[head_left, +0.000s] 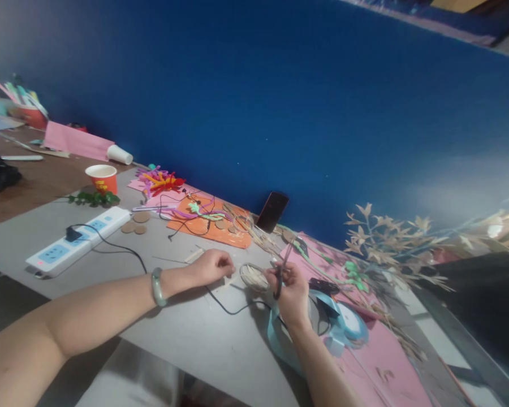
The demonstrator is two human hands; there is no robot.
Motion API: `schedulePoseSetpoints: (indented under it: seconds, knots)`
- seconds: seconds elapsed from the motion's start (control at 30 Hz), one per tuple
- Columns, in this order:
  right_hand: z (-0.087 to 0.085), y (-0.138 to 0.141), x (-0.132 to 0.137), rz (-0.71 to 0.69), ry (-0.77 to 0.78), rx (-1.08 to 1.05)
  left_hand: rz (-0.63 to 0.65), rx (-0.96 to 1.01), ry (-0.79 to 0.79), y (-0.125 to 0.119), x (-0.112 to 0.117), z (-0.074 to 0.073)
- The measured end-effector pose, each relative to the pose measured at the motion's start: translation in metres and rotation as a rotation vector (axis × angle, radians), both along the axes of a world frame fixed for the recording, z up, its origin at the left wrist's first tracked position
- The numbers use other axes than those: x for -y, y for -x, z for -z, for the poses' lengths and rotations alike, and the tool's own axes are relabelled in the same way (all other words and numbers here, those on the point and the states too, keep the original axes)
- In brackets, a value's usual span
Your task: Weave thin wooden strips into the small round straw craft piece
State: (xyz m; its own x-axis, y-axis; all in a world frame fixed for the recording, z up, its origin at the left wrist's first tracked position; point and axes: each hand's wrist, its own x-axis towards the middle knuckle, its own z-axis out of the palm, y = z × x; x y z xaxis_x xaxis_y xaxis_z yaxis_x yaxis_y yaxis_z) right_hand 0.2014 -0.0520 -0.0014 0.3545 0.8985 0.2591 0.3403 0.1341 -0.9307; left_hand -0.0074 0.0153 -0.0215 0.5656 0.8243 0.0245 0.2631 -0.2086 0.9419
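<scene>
My right hand [293,291] grips a pair of scissors [279,282] by the dark handles, with the blades pointing up and away from me. Just left of it lies a loose coil of pale twine [254,277] on the grey tabletop [233,353]. My left hand [212,268], with a green bangle on its wrist, hovers low over the table, fingers curled together. Whatever may be between those fingertips is too small to make out. A black cable [224,309] runs beneath the left hand toward a roll of light blue ribbon [352,325] beside my right forearm.
A white power strip [85,240] and an orange paper cup [103,180] stand to the left. Along the blue wall lie colourful pipe cleaners [165,182], an orange sheet [237,238] and pink paper [382,367]. A phone [272,212] leans against the wall; dried stems [379,234] spread at right.
</scene>
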Motion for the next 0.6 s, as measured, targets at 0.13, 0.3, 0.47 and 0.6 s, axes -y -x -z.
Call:
schedulePoseSetpoints:
  seconds: [0.13,0.3,0.47,0.6]
  knots:
    - [0.0004,-0.0112,-0.0065,0.082,0.016,-0.033,-0.105,-0.121,-0.204,0.0025,-0.0062,0.0016]
    - [-0.0005,-0.0115,-0.0079,0.085,0.076,-0.100,-0.089,-0.189,-0.269,0.0019,0.0009,-0.0025]
    - [-0.0036,-0.0091,-0.0075,0.115,0.085,-0.094,-0.064,-0.211,-0.295,0.0019,0.0021,-0.0024]
    - [-0.0028,-0.0119,-0.0089,0.156,0.081,-0.052,-0.020,-0.284,-0.410,0.0025,-0.0005,0.0034]
